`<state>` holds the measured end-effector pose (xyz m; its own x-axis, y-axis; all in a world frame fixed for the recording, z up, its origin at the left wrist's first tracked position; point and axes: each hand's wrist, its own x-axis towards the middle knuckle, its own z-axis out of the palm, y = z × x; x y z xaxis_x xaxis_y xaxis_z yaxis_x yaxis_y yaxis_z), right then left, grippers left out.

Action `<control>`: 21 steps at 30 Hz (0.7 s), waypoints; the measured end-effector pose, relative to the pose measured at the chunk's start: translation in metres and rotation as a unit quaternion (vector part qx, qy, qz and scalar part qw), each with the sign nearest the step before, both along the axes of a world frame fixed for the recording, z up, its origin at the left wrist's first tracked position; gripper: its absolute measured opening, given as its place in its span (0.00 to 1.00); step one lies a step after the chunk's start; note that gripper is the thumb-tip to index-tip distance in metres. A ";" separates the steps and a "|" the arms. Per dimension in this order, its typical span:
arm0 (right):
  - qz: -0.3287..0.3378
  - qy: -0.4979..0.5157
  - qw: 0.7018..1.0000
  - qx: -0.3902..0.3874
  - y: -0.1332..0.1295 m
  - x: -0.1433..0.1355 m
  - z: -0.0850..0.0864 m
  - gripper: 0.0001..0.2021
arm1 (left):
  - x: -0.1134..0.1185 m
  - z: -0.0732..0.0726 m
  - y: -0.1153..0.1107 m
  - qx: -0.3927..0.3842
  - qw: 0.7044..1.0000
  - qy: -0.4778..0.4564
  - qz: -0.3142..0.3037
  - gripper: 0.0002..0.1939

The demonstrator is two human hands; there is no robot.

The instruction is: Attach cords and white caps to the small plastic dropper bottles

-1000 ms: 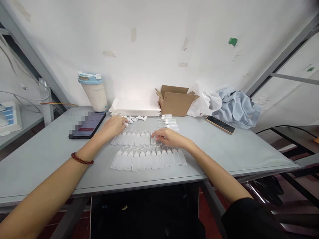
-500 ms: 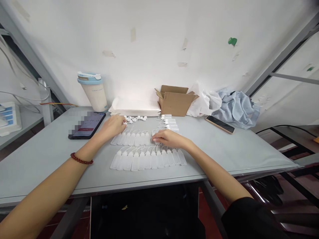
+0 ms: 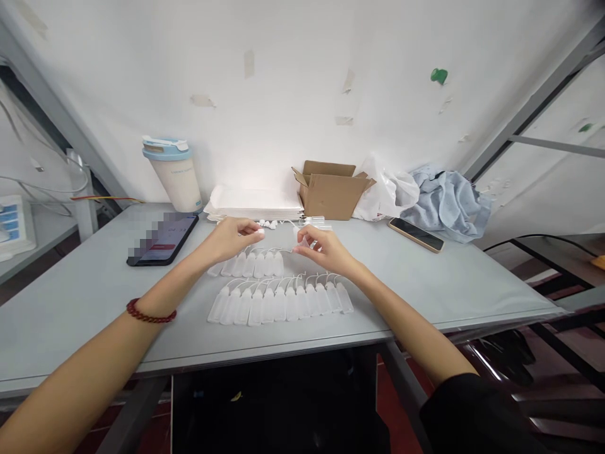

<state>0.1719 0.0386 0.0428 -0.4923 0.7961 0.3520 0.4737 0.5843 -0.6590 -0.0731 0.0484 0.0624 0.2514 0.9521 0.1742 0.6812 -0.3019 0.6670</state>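
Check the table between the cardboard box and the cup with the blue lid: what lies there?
A flat stack of white sheets, seen in the head view, lies between the cardboard box and the cup.

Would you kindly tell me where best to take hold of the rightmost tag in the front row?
Probably pinch the rightmost tag by its flat clear body, coming from the right, where the table is bare; its left side touches the neighbouring tag.

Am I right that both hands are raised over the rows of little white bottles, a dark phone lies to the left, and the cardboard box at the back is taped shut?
Not quite. The head view shows the cardboard box open, its flaps standing up. The rest holds: the left hand and right hand are raised over the rows of little white bottles, and the dark phone lies to the left.
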 end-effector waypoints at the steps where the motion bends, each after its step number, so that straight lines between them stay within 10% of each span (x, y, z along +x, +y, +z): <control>1: -0.006 0.019 1.000 -0.012 -0.001 0.000 0.001 0.09 | 0.003 0.000 -0.003 -0.026 0.999 -0.016 -0.023 0.18; 21: 0.143 0.079 0.967 -0.195 -0.007 -0.001 0.002 0.08 | 0.020 0.001 -0.019 -0.098 0.979 -0.074 -0.164 0.16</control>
<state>0.1709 0.0313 0.0447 -0.6761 0.7230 0.1419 0.2042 0.3689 -0.9067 -0.0534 0.0292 0.0636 0.5355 0.8428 0.0535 0.4609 -0.3448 0.8178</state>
